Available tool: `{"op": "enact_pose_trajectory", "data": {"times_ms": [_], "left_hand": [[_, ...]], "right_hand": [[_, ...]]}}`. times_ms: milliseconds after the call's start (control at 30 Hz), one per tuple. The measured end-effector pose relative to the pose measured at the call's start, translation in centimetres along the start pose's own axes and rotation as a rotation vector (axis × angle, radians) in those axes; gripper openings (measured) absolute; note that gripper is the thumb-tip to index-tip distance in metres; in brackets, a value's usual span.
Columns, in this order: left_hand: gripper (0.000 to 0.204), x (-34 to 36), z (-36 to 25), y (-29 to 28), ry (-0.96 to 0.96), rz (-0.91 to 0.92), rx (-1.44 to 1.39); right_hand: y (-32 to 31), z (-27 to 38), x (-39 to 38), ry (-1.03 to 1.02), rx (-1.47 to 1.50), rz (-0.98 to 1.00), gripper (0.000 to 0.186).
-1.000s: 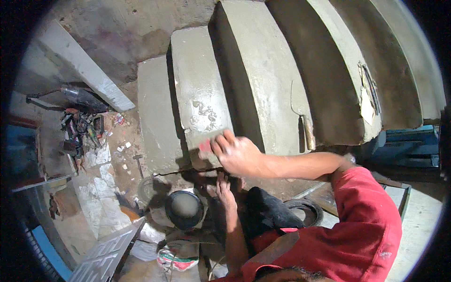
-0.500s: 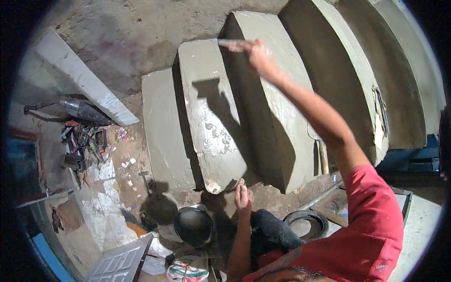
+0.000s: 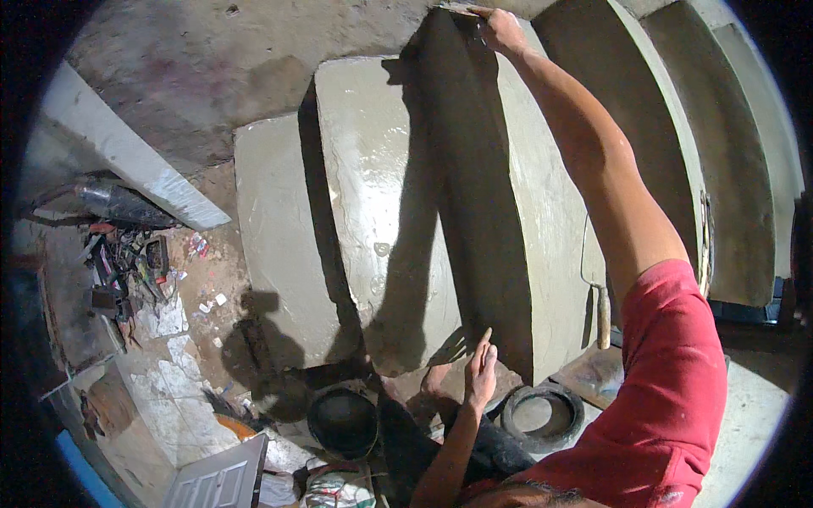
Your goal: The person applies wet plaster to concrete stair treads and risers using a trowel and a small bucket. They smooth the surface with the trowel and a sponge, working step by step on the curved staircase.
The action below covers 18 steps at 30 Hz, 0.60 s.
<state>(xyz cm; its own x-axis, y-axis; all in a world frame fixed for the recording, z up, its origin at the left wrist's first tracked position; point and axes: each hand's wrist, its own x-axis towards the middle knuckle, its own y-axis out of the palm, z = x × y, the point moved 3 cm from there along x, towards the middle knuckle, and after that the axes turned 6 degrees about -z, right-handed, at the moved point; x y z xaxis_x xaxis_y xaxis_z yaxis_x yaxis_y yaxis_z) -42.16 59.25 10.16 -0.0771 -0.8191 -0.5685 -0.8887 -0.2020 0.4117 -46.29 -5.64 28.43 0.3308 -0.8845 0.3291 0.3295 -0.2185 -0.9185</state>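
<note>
My right hand [image 3: 506, 32] is closed at the far top edge of a grey concrete step [image 3: 550, 195], by the wall. It grips a thin, flat-bladed tool [image 3: 457, 9], seen nearly edge-on, so its exact kind is unclear. My left hand [image 3: 480, 372] hangs above the near end of the lower steps, fingers stretched out, nothing visible in it. Below and left of the right hand, a lower step [image 3: 381, 186] has a wet, shiny surface. A trowel [image 3: 603, 317] with a wooden handle rests on the step beside my right arm.
A black bucket [image 3: 342, 423] and a tire-like black ring [image 3: 542, 415] stand near my legs. Rubble and tools [image 3: 127, 271] lie at the left, under a leaning pale slab [image 3: 135, 152]. A panelled grey board [image 3: 216, 478] sits at lower left. More steps rise to the right.
My right hand has moved with the tool up and right, from the lower step's far end to the far edge of the step above. My left hand has shifted right and slightly nearer.
</note>
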Motion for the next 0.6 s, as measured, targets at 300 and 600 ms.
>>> {"op": "enact_pose_trajectory", "data": {"times_ms": [300,600], "left_hand": [[0.054,0.5,1.3,1.1,0.136,-0.035,0.207],[0.049,-0.3,3.2,1.4,0.462,-0.093,0.134]], "right_hand": [[-1.9,0.3,-12.5,-0.087,-0.081,-0.032,0.051],[-8.7,5.5,-32.5,-0.075,-0.103,0.052,0.065]]}}
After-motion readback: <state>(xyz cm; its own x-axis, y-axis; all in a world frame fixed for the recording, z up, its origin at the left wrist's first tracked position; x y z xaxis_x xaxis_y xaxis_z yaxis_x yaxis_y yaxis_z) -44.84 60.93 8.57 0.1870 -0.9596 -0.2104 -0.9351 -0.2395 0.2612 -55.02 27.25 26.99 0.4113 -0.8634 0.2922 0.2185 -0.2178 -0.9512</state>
